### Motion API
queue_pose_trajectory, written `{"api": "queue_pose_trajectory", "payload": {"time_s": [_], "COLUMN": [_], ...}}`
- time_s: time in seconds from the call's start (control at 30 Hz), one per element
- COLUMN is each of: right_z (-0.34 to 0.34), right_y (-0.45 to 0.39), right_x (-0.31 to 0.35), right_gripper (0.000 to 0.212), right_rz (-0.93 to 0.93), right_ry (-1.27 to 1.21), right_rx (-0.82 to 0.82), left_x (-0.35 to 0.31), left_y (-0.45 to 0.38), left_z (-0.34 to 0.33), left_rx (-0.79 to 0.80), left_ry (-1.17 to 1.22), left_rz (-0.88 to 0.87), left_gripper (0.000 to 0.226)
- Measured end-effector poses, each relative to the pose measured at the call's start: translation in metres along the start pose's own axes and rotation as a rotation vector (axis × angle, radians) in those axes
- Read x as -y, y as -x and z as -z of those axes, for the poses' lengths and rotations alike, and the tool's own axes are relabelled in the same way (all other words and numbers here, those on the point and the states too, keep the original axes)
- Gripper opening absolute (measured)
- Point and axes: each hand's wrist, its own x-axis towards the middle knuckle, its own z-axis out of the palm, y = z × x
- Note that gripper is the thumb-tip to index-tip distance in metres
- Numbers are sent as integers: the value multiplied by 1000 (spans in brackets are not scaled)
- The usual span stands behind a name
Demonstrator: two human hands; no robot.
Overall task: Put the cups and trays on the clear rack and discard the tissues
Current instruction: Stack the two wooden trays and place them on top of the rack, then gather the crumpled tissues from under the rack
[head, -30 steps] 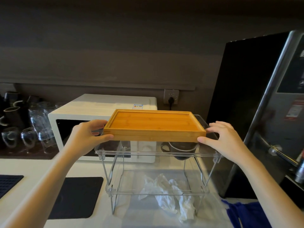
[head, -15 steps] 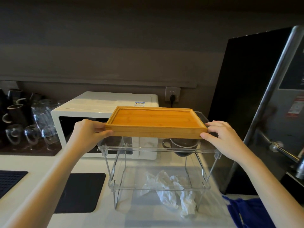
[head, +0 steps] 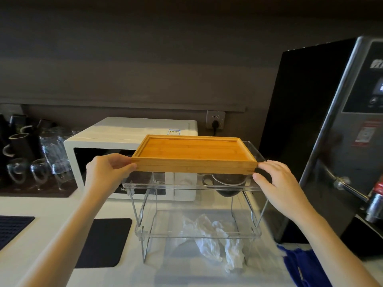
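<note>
A bamboo tray [head: 192,154] is held level just over the top shelf of the clear rack [head: 186,188]. My left hand [head: 107,172] grips its left end and my right hand [head: 277,181] holds its right end. A dark cup [head: 227,182] sits under the tray on the rack's top level, partly hidden. Crumpled white tissues [head: 215,241] lie on the counter beneath the rack's lower shelf.
A white microwave [head: 116,141] stands behind the rack. Glasses and dark mugs [head: 31,160] crowd the far left. A tall steel water dispenser [head: 342,141] with a tap stands at the right. Two black mats [head: 103,241] lie on the counter, blue cloth [head: 300,266] at lower right.
The tray has moved slightly away from me, further over the rack's top shelf; both hands keep their hold on its ends.
</note>
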Motion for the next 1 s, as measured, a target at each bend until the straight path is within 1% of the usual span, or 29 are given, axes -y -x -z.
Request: {"api": "queue_pose_trajectory", "payload": {"time_s": [0.1, 0.3, 0.47, 0.53, 0.6, 0.63, 0.7, 0.77, 0.8, 0.87, 0.93, 1.0], "right_z": [-4, -5, 3, 8, 11, 11, 8, 6, 6, 8, 12, 15], "right_y": [4, 4, 6, 9, 13, 15, 17, 19, 19, 20, 22, 30], "right_x": [3, 6, 8, 8, 9, 10, 11, 13, 14, 16, 17, 16], "right_gripper": [39, 38, 36, 38, 37, 36, 38, 41, 42, 42, 41, 36], "right_rz": [-59, -57, -59, -79, -93, -93, -81, -72, -71, -67, -49, 29], "right_ry": [-67, -115, -136, -175, -213, -217, -187, -151, -145, -141, -132, -123], "right_rx": [-23, 22, 87, 78, 36, 27, 46, 79, 87, 93, 78, -10], "left_x": [0, -3, -6, -4, -3, -3, -3, -3, -3, -5, -7, -8], "left_y": [4, 1, 6, 12, 21, 27, 40, 55, 61, 70, 76, 84], "left_z": [-3, -4, -4, -5, -6, -7, -11, -17, -20, -27, -30, -33], "left_rx": [-62, -60, -59, -69, -112, -150, -197, -167, -138, -84, -65, -90], "left_ry": [64, 34, -23, -54, -97, -143, -266, -358, -394, -443, -441, -423], "left_rz": [17, 67, 9, -20, -75, -134, -312, -469, -506, -499, -467, -503], "left_gripper": [9, 13, 14, 17, 18, 18, 18, 24, 29, 35, 36, 34]}}
